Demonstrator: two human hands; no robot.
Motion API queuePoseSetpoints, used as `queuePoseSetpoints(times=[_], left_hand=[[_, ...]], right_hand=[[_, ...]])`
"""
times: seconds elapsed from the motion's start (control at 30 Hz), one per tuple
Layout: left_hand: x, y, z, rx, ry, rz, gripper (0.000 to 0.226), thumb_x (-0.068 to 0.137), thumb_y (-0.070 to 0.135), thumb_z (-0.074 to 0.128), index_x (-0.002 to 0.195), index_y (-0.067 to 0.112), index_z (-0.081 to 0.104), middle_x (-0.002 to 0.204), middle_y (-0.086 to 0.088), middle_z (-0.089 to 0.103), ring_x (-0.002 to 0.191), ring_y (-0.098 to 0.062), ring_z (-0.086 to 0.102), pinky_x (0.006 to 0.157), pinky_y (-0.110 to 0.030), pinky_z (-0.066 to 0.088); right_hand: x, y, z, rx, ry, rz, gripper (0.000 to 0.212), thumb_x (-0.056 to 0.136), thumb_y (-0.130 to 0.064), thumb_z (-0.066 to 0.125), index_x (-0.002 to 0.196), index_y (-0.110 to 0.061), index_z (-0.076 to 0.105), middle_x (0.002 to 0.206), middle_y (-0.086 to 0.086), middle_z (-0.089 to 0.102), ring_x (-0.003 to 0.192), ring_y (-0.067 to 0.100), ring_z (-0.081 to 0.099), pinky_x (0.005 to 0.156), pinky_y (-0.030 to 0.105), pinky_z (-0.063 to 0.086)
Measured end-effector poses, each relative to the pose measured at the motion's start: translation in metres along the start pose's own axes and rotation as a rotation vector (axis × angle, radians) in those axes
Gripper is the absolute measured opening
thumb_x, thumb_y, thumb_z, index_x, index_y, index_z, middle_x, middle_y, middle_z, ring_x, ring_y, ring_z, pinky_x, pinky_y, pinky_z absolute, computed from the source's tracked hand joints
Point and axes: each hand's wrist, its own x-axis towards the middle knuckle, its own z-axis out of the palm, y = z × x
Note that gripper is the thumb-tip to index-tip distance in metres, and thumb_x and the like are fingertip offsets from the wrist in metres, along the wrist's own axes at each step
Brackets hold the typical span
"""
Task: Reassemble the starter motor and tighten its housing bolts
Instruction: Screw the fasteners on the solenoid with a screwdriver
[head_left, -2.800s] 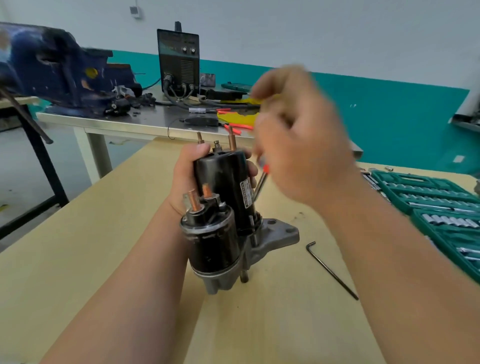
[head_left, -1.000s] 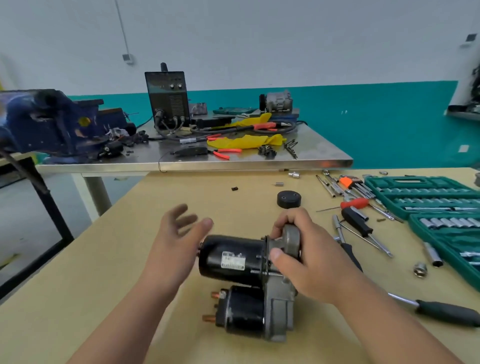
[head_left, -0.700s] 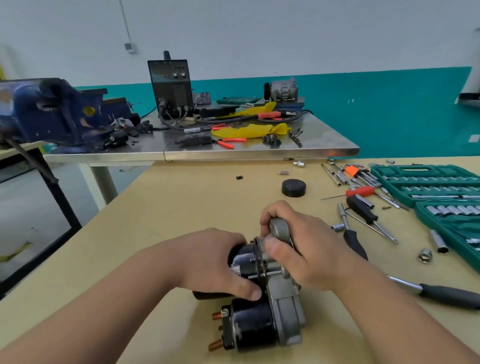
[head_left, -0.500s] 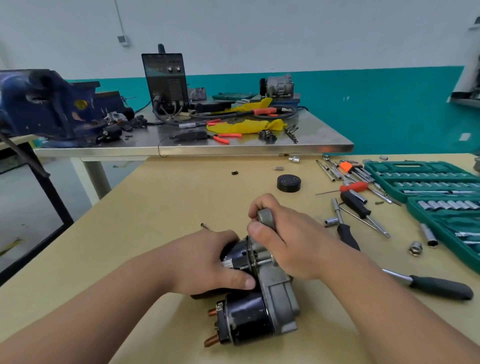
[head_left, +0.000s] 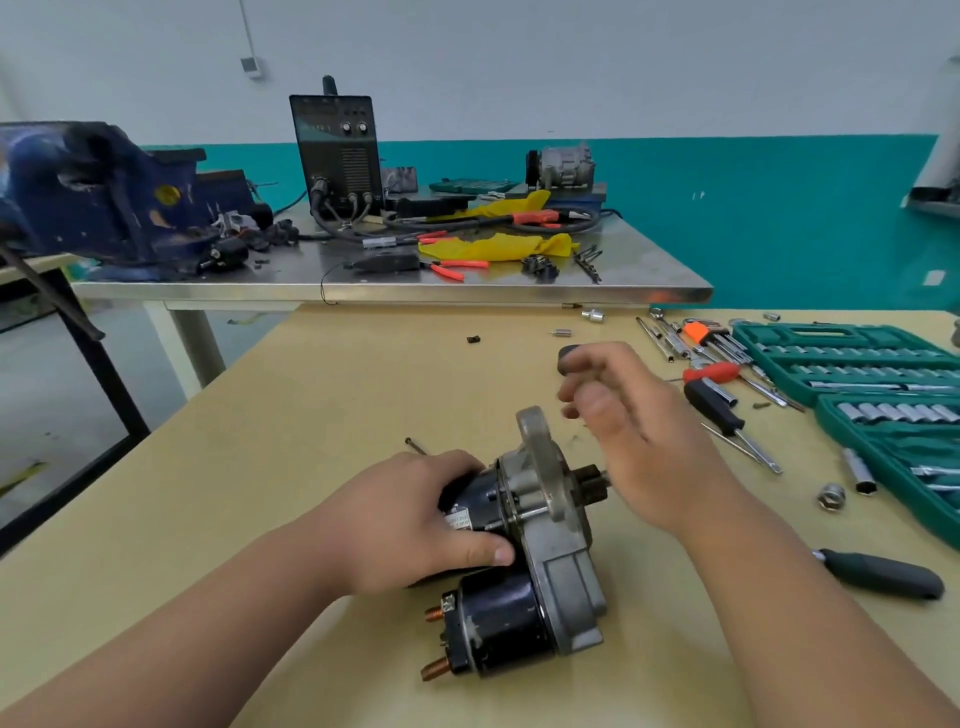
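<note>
The starter motor lies on its side on the wooden table, grey nose housing to the right, black solenoid with copper studs nearest me. My left hand grips the black motor body, thumb against the housing flange. My right hand hovers just right of the housing, fingers relaxed and blurred, holding nothing. A long thin bolt lies on the table beyond my left hand. A black round cap sits partly hidden behind my right fingers.
Screwdrivers, hex keys and loose sockets lie to the right, beside open green socket cases. A dark-handled tool lies at right front. Behind stands a steel bench with a blue vise and a welder.
The motor was laid down from upright onto the table. My left hand took hold of its body. My right hand has just let go of the housing and lifted off to the right.
</note>
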Motion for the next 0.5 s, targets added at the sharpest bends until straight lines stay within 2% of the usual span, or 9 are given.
queuePoseSetpoints(times=[0.07, 0.13, 0.2, 0.3, 0.4, 0.5], left_hand=[[-0.006, -0.003, 0.002, -0.032, 0.076, 0.002, 0.080, 0.052, 0.086, 0.053, 0.115, 0.038, 0.054, 0.086, 0.021, 0.063, 0.079, 0.004, 0.059, 0.069, -0.020, 0.048], [-0.011, -0.005, 0.005, -0.045, 0.137, 0.000, 0.081, 0.051, 0.087, 0.053, 0.117, 0.040, 0.053, 0.089, 0.022, 0.064, 0.081, 0.002, 0.060, 0.072, -0.023, 0.049], [-0.016, -0.005, 0.007, -0.038, 0.199, 0.004, 0.084, 0.050, 0.089, 0.052, 0.119, 0.040, 0.053, 0.092, 0.024, 0.063, 0.083, 0.002, 0.060, 0.074, -0.024, 0.049], [-0.021, -0.002, 0.010, -0.036, 0.269, 0.014, 0.086, 0.051, 0.089, 0.050, 0.119, 0.038, 0.055, 0.089, 0.028, 0.061, 0.083, 0.002, 0.059, 0.073, -0.021, 0.047], [-0.022, 0.000, 0.011, -0.034, 0.302, 0.004, 0.085, 0.051, 0.089, 0.050, 0.118, 0.036, 0.057, 0.085, 0.030, 0.058, 0.080, 0.000, 0.058, 0.071, -0.020, 0.045], [-0.025, 0.001, 0.011, -0.043, 0.331, -0.002, 0.085, 0.052, 0.087, 0.050, 0.118, 0.034, 0.059, 0.082, 0.032, 0.056, 0.079, -0.002, 0.057, 0.072, -0.023, 0.045]], right_hand=[[-0.002, 0.007, -0.007, -0.136, 0.064, 0.053, 0.035, 0.082, -0.067, 0.032, 0.102, -0.043, 0.048, 0.090, -0.022, 0.060, 0.089, -0.007, 0.056, 0.068, 0.023, 0.045], [-0.008, 0.012, -0.005, -0.123, -0.001, 0.159, 0.031, 0.085, -0.061, 0.033, 0.092, -0.040, 0.055, 0.081, -0.019, 0.062, 0.082, -0.008, 0.057, 0.065, 0.023, 0.042], [-0.013, 0.012, 0.003, 0.077, -0.044, 0.247, 0.032, 0.086, -0.058, 0.036, 0.086, -0.038, 0.061, 0.079, -0.014, 0.066, 0.075, -0.001, 0.061, 0.063, 0.023, 0.046], [-0.011, 0.007, 0.015, 0.371, 0.081, 0.313, 0.034, 0.083, -0.055, 0.039, 0.078, -0.034, 0.065, 0.073, -0.005, 0.068, 0.067, 0.011, 0.065, 0.055, 0.024, 0.051], [-0.008, 0.003, 0.026, 0.579, 0.199, 0.391, 0.040, 0.082, -0.054, 0.040, 0.070, -0.027, 0.067, 0.065, 0.001, 0.067, 0.059, 0.017, 0.064, 0.051, 0.030, 0.051], [-0.009, 0.006, 0.031, 0.689, 0.207, 0.451, 0.044, 0.080, -0.058, 0.043, 0.068, -0.025, 0.069, 0.064, 0.002, 0.067, 0.058, 0.017, 0.064, 0.050, 0.032, 0.048]])
